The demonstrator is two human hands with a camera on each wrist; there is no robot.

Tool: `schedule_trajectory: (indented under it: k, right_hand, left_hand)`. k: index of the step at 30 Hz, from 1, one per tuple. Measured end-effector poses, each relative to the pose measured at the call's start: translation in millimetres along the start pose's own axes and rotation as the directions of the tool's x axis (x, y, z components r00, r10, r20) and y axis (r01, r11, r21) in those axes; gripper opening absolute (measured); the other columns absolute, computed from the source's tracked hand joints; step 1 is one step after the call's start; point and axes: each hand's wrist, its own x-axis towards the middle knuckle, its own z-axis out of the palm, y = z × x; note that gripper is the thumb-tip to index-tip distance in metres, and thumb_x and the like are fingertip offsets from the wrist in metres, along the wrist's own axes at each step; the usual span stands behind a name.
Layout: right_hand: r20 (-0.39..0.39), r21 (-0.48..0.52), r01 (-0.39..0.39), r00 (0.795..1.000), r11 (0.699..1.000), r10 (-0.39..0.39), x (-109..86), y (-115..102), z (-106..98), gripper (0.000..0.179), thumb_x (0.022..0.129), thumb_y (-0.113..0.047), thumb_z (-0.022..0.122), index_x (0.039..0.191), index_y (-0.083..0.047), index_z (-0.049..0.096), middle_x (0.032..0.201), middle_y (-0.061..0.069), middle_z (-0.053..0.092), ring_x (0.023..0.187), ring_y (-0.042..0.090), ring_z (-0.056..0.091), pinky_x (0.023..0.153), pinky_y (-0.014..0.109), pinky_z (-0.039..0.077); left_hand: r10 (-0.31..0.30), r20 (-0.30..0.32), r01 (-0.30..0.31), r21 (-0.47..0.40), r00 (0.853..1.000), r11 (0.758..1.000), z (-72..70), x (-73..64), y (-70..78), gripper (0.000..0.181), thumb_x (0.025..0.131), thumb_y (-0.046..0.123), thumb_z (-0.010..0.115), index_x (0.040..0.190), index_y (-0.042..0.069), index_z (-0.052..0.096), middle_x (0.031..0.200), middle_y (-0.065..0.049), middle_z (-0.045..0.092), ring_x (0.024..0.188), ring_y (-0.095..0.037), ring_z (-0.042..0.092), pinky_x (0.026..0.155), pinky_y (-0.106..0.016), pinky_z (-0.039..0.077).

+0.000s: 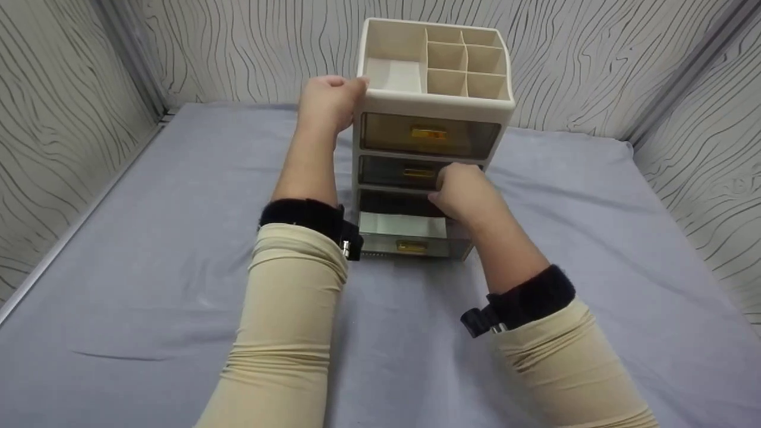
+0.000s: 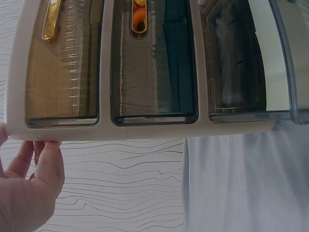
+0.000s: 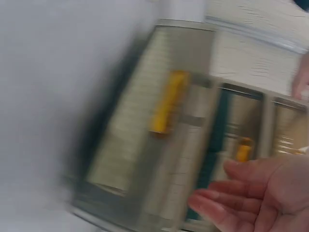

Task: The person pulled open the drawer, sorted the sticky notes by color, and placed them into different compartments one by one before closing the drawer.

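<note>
A white desktop drawer organizer (image 1: 437,102) stands upright, with three see-through drawers bearing gold handles. Its bottom drawer (image 1: 380,245) is pulled out and holds something pale and flat; the middle drawer (image 1: 380,170) and top drawer (image 1: 389,132) are closed. My left hand (image 1: 332,102) holds the organizer's upper left edge, thumb near the top rim and fingers along the side. In front of the middle drawer, just right of its gold handle (image 1: 418,173), hovers my right hand (image 1: 467,191). The right wrist view shows its fingers loosely bent with nothing between them.
The organizer's top has open compartments (image 1: 447,57), one large and several small. A grey-blue cloth (image 1: 178,285) covers the table. Behind and at both sides stand white panels (image 1: 250,53) with dark wavy lines.
</note>
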Motion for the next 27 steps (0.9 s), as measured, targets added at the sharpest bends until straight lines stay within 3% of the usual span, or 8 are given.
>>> schedule_trajectory:
  k: [6,10,16,18,23,27]
  right_hand:
    - [-0.140,0.144,0.076,0.989,0.987,-0.056,-9.5,-1,-47,0.027,0.090,-0.028,0.056,0.085,-0.003,0.067,0.080,0.009,0.065,0.075,0.023,0.057,0.071,0.037,0.044]
    - [-0.257,0.264,0.059,0.966,0.963,0.012,-11.8,3,-74,0.029,0.091,-0.030,0.054,0.088,-0.004,0.065,0.079,0.005,0.063,0.068,0.013,0.057,0.065,0.028,0.046]
    - [-0.445,0.367,-0.025,0.873,0.930,0.199,-3.9,19,-94,0.030,0.091,-0.033,0.052,0.102,-0.007,0.060,0.091,0.001,0.058,0.081,0.010,0.053,0.069,0.021,0.044]
    - [-0.439,0.392,-0.057,0.865,0.918,0.241,0.1,25,-94,0.034,0.091,-0.035,0.051,0.110,-0.007,0.057,0.099,0.004,0.058,0.090,0.014,0.052,0.076,0.024,0.044]
    - [-0.296,0.483,-0.125,0.908,0.867,0.296,9.1,33,-92,0.050,0.091,-0.040,0.047,0.129,-0.007,0.049,0.124,0.012,0.053,0.108,0.021,0.050,0.091,0.035,0.041]
    - [-0.205,0.594,-0.155,0.920,0.789,0.335,13.2,37,-91,0.048,0.092,-0.041,0.046,0.128,-0.010,0.052,0.127,0.010,0.051,0.109,0.021,0.052,0.093,0.038,0.040]
  left_hand:
    - [0.014,-0.011,-0.014,-0.006,1.000,1.000,1.7,-0.2,0.4,0.025,0.087,0.032,0.061,0.090,0.007,0.064,0.111,-0.003,0.057,0.099,-0.015,0.052,0.075,-0.025,0.047]
    - [0.028,-0.017,-0.028,-0.003,0.999,1.000,2.5,-0.6,0.2,0.024,0.087,0.031,0.061,0.084,0.007,0.062,0.109,-0.004,0.056,0.095,-0.015,0.052,0.072,-0.024,0.046]
    - [0.038,-0.017,-0.038,0.020,0.999,0.999,2.7,-1.7,-0.6,0.024,0.088,0.031,0.060,0.083,0.007,0.061,0.105,-0.004,0.057,0.090,-0.015,0.051,0.070,-0.024,0.045]
    - [0.036,-0.013,-0.036,0.030,0.999,0.999,2.7,-2.0,-0.4,0.025,0.088,0.032,0.060,0.087,0.007,0.062,0.106,-0.005,0.057,0.091,-0.015,0.052,0.071,-0.024,0.045]
    - [0.023,0.001,-0.023,0.010,1.000,1.000,2.2,-1.8,0.3,0.026,0.088,0.031,0.060,0.096,0.007,0.064,0.109,-0.005,0.058,0.095,-0.015,0.053,0.075,-0.025,0.047]
    - [0.031,0.017,-0.031,0.010,0.999,0.999,2.6,-1.8,0.0,0.026,0.088,0.031,0.059,0.097,0.006,0.065,0.111,-0.004,0.057,0.099,-0.015,0.052,0.078,-0.025,0.047]
